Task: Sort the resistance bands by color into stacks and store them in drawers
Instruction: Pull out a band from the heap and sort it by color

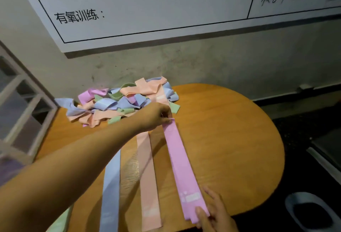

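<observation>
A pink resistance band [181,165] lies stretched flat on the wooden table [230,139]. My left hand [156,116] pinches its far end, and my right hand [214,211] holds its near end at the table's front edge. Left of it lie a flat peach band [147,176] and a flat blue band [110,191], side by side. A sliver of green band [61,220] shows at the lower left. Behind my left hand sits a jumbled pile of bands [118,102] in pink, blue, peach and green.
A whiteboard [147,10] with writing hangs on the grey wall behind the table. A white-framed glass unit [20,106] stands at the left. On the dark floor to the right lies a grey shoe [310,211].
</observation>
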